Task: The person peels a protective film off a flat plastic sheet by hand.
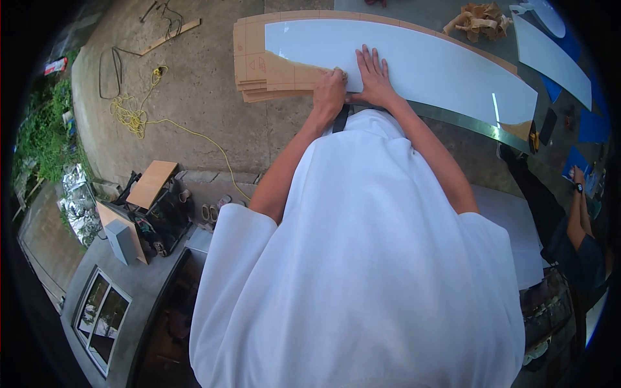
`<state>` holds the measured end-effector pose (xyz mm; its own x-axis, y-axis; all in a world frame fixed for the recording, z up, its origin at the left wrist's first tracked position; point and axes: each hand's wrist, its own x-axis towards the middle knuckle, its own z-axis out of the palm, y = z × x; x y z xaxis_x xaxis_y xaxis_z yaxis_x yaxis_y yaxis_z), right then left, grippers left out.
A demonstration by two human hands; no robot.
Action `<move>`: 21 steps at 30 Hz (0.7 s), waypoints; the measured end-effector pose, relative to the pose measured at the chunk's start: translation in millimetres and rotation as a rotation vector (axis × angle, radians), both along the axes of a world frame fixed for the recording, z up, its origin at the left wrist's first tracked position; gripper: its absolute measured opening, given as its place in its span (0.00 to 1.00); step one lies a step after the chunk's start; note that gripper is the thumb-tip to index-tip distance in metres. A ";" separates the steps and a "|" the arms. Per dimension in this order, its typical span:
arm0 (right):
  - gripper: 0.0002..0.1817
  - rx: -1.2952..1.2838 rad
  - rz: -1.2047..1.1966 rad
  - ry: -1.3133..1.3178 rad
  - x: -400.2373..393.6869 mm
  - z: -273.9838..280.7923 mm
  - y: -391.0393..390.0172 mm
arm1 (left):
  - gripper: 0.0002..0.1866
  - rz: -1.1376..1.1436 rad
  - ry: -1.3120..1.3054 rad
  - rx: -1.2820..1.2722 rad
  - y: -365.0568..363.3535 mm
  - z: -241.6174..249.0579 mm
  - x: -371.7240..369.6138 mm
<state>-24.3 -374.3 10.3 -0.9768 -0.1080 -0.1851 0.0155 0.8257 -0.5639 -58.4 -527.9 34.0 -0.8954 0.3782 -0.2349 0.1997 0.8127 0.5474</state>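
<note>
A long white panel with a curved far edge lies in front of me on a stack of brown sheets. Torn brown paper still covers a strip of its near left side. My left hand is closed, its fingers curled at the end of that paper by the near edge; what lies inside the fingers is mostly hidden. Beside it, my right hand rests flat on the white surface with fingers spread, holding nothing. Another scrap of brown paper clings to the panel's right end.
Crumpled brown paper sits beyond the panel. At right are another white panel, blue pieces and a yellow-black tool. A co-worker's hand is at far right. A yellow cord lies on the concrete at left.
</note>
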 end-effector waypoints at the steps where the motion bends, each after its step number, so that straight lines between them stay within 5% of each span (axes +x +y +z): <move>1: 0.61 0.063 0.011 -0.047 0.1 -2.5 -1.0 | 0.11 -0.007 -0.002 -0.003 0.0 4.1 -1.9; 6: 0.58 0.167 -0.053 -0.021 -0.6 -22.1 -9.2 | 0.12 0.180 -0.033 0.174 -26.4 0.3 -6.9; 10: 0.57 0.170 -0.047 -0.013 2.8 -24.4 -9.7 | 0.13 0.427 -0.308 0.301 -99.7 4.3 -39.0; 16: 0.58 0.154 -0.051 -0.064 1.1 -23.7 -8.8 | 0.11 0.698 -0.274 0.551 -218.6 11.0 -77.9; 21: 0.60 0.160 -0.053 -0.072 1.2 -24.1 -8.2 | 0.12 0.771 -0.224 0.595 -247.4 13.3 -89.3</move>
<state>-23.1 -382.5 -13.8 -0.9638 -0.0204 -0.2659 0.0972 0.9016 -0.4215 -147.8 -775.3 47.3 -0.9039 -0.1769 -0.3894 -0.4244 0.2584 0.8678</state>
